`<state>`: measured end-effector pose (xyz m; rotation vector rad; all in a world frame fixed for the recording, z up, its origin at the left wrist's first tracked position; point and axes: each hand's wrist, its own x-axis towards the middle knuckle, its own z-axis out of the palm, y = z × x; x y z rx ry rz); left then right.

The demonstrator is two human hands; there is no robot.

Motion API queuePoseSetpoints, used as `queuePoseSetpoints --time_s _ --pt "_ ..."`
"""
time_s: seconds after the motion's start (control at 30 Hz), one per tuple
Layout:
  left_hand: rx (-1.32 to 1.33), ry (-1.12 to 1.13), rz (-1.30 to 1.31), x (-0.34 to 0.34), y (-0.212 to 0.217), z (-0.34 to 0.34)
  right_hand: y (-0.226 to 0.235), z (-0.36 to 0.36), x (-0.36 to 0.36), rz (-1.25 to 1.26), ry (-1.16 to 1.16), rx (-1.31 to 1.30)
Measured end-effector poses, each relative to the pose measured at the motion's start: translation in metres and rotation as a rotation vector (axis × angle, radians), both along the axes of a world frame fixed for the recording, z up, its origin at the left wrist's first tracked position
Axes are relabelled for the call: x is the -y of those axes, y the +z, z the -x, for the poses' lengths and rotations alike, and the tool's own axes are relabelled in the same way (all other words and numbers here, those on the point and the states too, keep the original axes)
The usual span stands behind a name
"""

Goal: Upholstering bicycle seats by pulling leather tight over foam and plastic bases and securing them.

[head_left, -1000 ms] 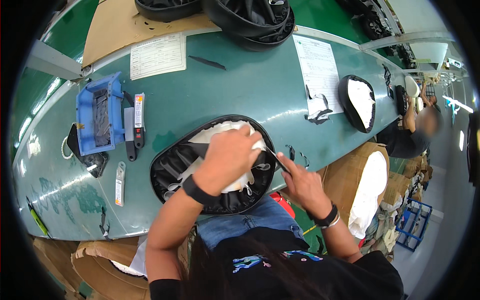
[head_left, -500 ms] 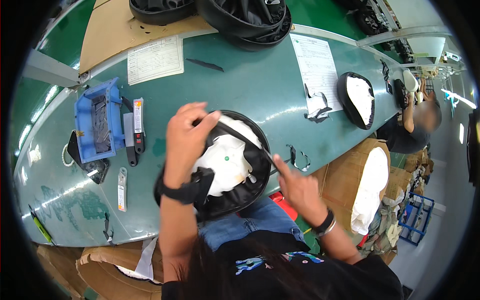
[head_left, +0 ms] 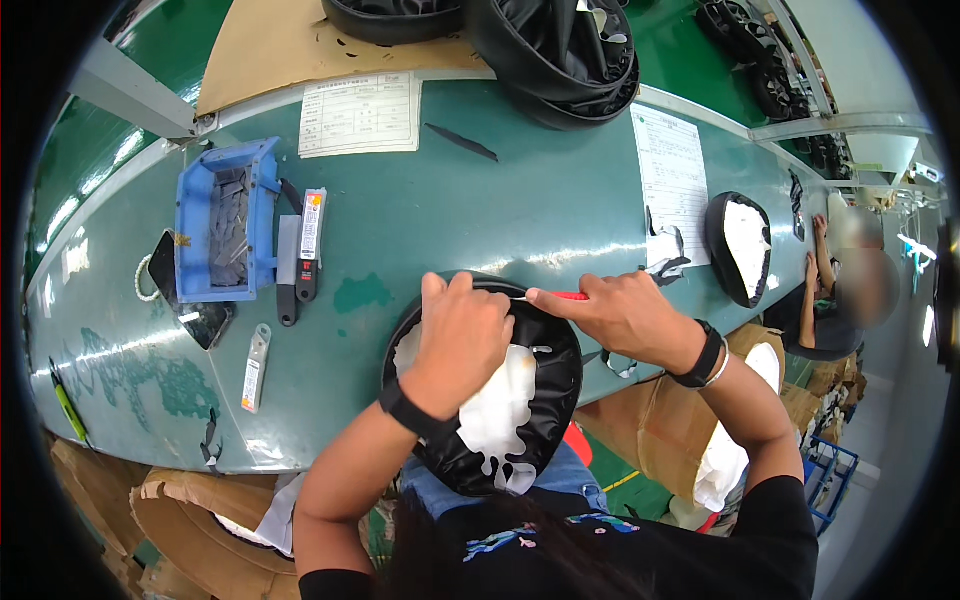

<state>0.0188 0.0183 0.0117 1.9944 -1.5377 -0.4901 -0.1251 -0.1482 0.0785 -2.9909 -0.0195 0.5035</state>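
Note:
A round black leather-like cover (head_left: 558, 395) with a ragged white lining (head_left: 497, 405) leans between the table edge and my lap, its inner side facing me. My left hand (head_left: 462, 335) is closed on the cover's far rim, fingers curled over it. In my right hand (head_left: 630, 318) is a slim red-handled tool (head_left: 570, 296). Its thin tip points left along the rim, close to my left fingers. What kind of tip it has is too small to tell.
A blue bin (head_left: 187, 240) of grey strips stands left, beside utility knives (head_left: 308, 240) and a phone (head_left: 207, 322). Stacked black covers (head_left: 560, 95) sit at the back. Another cover (head_left: 716, 250) lies right, near a paper sheet (head_left: 672, 150). A co-worker (head_left: 835, 325) sits far right.
My left hand has gone from an open pinch to a closed grip on the rim. The right hand has moved up to the far rim, and its red handle now shows. The cover has turned.

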Motion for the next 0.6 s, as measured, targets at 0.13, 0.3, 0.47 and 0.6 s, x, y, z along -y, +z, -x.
queuePoseSetpoints --time_s 0.13,0.3,0.47,0.6 --pt "-0.931 0.270 -0.150 0.002 -0.008 -0.033 -0.009 0.021 -0.014 0.029 -0.063 -0.011" --pt "-1.014 0.357 0.219 -0.003 0.007 -0.046 -0.004 0.058 -0.037 -0.014 -0.373 -0.180" --pt "-1.049 0.354 1.096 -0.026 -0.006 -0.068 -0.002 0.085 -0.092 0.019 -0.666 -0.200" --pt "-1.379 0.361 1.972 -0.054 -0.015 -0.084 -0.003 0.107 -0.135 -0.090 -0.885 -0.180"
